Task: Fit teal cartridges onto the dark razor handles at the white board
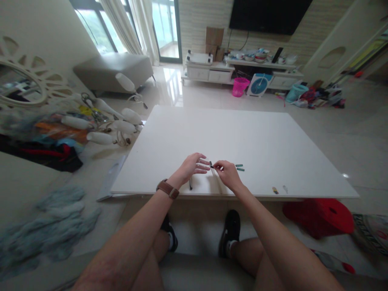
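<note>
Both my hands are over the near edge of a white table. My right hand pinches a small dark piece between thumb and fingers. My left hand meets it from the left, fingers curled toward the same piece, and its wrist wears a brown watch strap. Two small green pieces lie on the table just right of my right hand. A thin dark stick lies under my left hand.
Two tiny items lie near the table's front right edge. A red stool stands on the floor at the right, blue cloth at the left. Clutter and white bottle shapes sit left of the table. My shoes are under it.
</note>
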The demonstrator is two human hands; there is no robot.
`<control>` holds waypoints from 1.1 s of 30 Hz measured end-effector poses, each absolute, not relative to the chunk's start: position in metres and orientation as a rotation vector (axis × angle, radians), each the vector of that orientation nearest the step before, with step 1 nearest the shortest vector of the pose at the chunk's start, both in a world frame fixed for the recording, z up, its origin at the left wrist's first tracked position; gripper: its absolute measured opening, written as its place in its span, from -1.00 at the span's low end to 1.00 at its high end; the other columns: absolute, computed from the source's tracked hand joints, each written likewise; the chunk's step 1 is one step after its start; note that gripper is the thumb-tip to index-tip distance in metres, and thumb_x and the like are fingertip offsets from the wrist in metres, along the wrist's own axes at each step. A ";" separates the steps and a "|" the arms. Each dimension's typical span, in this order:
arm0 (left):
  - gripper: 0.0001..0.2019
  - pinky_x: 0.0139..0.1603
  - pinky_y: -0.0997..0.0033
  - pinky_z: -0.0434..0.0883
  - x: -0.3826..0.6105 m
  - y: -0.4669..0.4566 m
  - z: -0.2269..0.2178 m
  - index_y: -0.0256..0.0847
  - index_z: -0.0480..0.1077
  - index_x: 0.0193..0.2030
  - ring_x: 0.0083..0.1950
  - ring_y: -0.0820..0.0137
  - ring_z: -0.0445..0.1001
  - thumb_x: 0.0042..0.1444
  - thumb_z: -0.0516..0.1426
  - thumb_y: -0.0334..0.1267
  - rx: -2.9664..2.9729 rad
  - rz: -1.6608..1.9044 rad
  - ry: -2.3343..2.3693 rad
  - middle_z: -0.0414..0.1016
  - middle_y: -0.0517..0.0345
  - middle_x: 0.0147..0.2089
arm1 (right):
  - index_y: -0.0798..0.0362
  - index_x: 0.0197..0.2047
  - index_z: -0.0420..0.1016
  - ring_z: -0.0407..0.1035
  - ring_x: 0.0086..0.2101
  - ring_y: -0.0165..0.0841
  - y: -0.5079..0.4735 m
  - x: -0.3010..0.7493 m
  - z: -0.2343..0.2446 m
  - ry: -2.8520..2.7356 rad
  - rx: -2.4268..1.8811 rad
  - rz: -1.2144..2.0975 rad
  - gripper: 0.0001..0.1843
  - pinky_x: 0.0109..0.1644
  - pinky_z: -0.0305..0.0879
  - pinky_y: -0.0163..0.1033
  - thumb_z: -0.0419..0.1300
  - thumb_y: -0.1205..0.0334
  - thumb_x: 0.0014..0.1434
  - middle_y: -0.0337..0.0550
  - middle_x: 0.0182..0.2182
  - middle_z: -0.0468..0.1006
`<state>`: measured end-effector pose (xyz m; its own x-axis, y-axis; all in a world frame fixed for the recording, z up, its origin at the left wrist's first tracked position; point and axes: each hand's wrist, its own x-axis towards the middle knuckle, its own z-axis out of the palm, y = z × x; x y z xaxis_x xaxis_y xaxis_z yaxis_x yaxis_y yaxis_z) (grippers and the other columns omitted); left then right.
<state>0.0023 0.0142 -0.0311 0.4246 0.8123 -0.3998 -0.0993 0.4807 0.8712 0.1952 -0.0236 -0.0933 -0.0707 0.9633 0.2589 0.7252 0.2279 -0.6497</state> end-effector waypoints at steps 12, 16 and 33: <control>-0.80 -0.24 0.28 0.53 0.003 0.013 -0.030 -0.27 0.35 -0.17 -0.28 0.24 0.60 0.20 0.07 -0.18 0.906 0.678 0.954 0.57 -0.14 -0.19 | 0.05 -0.29 0.51 0.42 -0.32 -0.33 -0.026 0.190 -0.084 -1.779 -1.461 0.391 -0.84 -0.16 0.31 -0.24 0.13 0.44 0.19 -0.16 -0.34 0.58; -0.81 -0.20 0.26 0.53 0.003 0.012 -0.030 -0.27 0.36 -0.17 -0.26 0.24 0.60 0.19 0.09 -0.19 0.916 0.661 0.954 0.57 -0.15 -0.18 | 0.05 -0.26 0.50 0.41 -0.30 -0.32 -0.027 0.188 -0.077 -1.745 -1.402 0.327 -0.86 -0.15 0.32 -0.23 0.12 0.39 0.24 -0.13 -0.33 0.56; -0.78 -0.16 0.18 0.55 0.007 0.010 -0.041 -0.28 0.39 -0.18 -0.25 0.20 0.61 0.18 0.11 -0.16 0.895 0.581 0.864 0.56 -0.18 -0.18 | -0.03 -0.21 0.53 0.40 -0.22 -0.27 -0.042 0.172 -0.052 -1.779 -1.241 0.254 -0.82 -0.11 0.33 -0.13 0.09 0.27 0.34 -0.12 -0.29 0.57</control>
<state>0.0075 0.0097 -0.0414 0.5374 0.7449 -0.3952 -0.0852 0.5142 0.8534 0.1722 -0.0416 -0.0517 -0.0667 0.8244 0.5621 0.6342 0.4699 -0.6140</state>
